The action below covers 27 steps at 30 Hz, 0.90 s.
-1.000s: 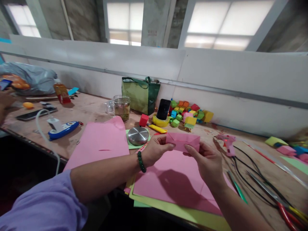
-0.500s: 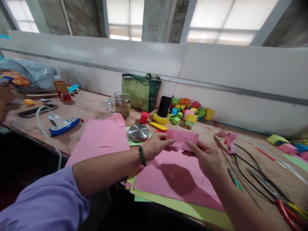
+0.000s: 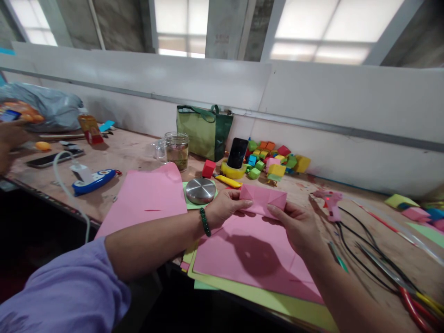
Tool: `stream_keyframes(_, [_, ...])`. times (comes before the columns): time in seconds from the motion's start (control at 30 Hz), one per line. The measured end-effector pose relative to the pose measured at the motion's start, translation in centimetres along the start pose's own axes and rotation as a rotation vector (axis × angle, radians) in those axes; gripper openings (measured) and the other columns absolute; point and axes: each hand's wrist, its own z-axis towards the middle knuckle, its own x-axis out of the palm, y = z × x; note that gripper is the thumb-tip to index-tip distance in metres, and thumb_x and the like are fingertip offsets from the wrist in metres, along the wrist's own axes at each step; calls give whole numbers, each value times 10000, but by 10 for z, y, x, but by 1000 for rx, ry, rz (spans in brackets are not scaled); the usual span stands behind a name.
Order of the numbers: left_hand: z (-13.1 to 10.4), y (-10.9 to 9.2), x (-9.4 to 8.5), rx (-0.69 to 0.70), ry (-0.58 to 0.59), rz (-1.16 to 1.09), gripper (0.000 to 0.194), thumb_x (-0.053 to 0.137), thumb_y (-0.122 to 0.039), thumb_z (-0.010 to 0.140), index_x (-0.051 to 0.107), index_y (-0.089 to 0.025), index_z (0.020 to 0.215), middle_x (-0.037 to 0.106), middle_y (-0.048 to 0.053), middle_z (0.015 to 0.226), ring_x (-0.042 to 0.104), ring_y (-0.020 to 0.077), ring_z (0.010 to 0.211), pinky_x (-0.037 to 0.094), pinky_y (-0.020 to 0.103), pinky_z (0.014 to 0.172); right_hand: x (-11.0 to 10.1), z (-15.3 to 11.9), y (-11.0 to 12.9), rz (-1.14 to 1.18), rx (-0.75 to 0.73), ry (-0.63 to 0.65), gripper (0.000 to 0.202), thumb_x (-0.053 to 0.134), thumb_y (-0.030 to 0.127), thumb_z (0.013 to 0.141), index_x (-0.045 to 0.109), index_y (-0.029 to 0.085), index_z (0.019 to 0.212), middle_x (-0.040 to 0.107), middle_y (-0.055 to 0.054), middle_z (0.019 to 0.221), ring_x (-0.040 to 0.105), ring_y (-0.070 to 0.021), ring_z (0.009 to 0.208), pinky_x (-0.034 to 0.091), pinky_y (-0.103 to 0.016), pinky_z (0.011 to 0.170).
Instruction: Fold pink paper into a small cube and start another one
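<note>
Spanning the view from side to side, the table (image 3: 135,148) carries everything shown. Along its near edge lies a large pink sheet (image 3: 222,259) over a yellow sheet (image 3: 277,299) and a green sheet (image 3: 205,285). Next in size, my arms converge: the left arm (image 3: 152,245) enters from the lower left, almost straight, while the right arm (image 3: 342,291) rises from the lower right. My left hand (image 3: 225,208) pinches one end of the folded pink paper (image 3: 262,196), thumb in front, fingers behind; my right hand (image 3: 298,226) grips the other end likewise. The paper is held just above the sheet, slanting creases toward its ends. I judge the step in hand to be shaping these folds; the next move calls for even thumb pressure without buckling. Smaller still, a steel disc (image 3: 200,191) lies beyond my left hand, a red cube (image 3: 208,169) behind it.
</note>
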Motion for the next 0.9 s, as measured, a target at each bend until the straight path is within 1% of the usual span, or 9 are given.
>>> stream_keyframes(0.17, [1, -1, 0, -18, -20, 22, 353, 824, -286, 605, 692, -98, 873, 686, 45, 749, 676, 126, 610, 429, 183, 558, -1, 0, -1, -6, 22, 13, 318, 847, 367, 569, 759, 160, 792, 729, -48, 757, 659, -140, 638, 596, -239, 592])
stream_keyframes(0.27, [1, -1, 0, -14, -23, 35, 349, 822, -295, 611, 683, -95, 862, 677, 43, 739, 674, 123, 598, 422, 175, 542, -1, 1, 0, -23, 20, 14, 306, 840, 359, 574, 755, 166, 797, 721, -43, 760, 645, -137, 637, 595, -243, 575])
stream_keyframes(0.37, [1, -1, -1, -3, 7, 30, 372, 825, -320, 606, 670, -99, 861, 667, 35, 746, 673, 125, 577, 428, 178, 527, -2, 1, 2, -43, -9, 12, 263, 835, 339, 573, 747, 171, 755, 690, -24, 700, 605, -121, 597, 579, -229, 519])
stream_keyframes(0.43, [1, -1, -1, 8, 38, 18, 368, 823, -320, 602, 657, -98, 843, 647, 16, 709, 669, 125, 553, 441, 181, 522, -3, 2, 2, -32, -23, 11, 243, 836, 315, 561, 745, 177, 738, 674, -13, 671, 586, -115, 577, 566, -222, 490])
stream_keyframes(0.57, [1, 0, -2, 10, 87, -35, 255, 779, -237, 628, 636, -95, 785, 612, -11, 646, 680, 137, 547, 465, 171, 516, -4, 3, 1, 23, -22, 9, 251, 828, 269, 541, 759, 188, 768, 696, -21, 695, 594, -119, 567, 550, -218, 470])
stream_keyframes(0.7, [0, -2, -1, -42, 68, -123, 104, 683, -114, 690, 644, -103, 785, 646, 11, 692, 697, 151, 567, 486, 173, 517, -5, 3, 2, 91, 4, -32, 170, 812, 221, 512, 752, 188, 668, 695, -24, 649, 596, -119, 514, 531, -221, 443])
stream_keyframes(0.77, [-1, -4, -1, -76, 58, -146, 104, 638, -89, 738, 663, -107, 837, 666, 29, 686, 698, 151, 577, 491, 176, 518, -5, 4, 3, 108, 18, -4, 158, 790, 224, 533, 758, 193, 684, 690, -27, 618, 594, -122, 482, 519, -228, 432])
stream_keyframes(0.83, [-1, -6, -1, -102, 55, -160, 136, 590, -75, 786, 675, -105, 888, 680, 46, 662, 694, 139, 576, 494, 174, 527, -6, 4, 5, 101, 41, 57, 158, 764, 228, 557, 764, 194, 711, 687, -35, 592, 600, -130, 466, 512, -237, 434])
stream_keyframes(0.9, [-2, -8, -1, -112, 47, -171, 168, 536, -59, 821, 676, -98, 906, 687, 56, 644, 692, 131, 578, 498, 174, 543, -6, 4, 5, 99, 64, 97, 139, 742, 207, 559, 760, 191, 696, 686, -40, 584, 613, -139, 474, 512, -244, 445])
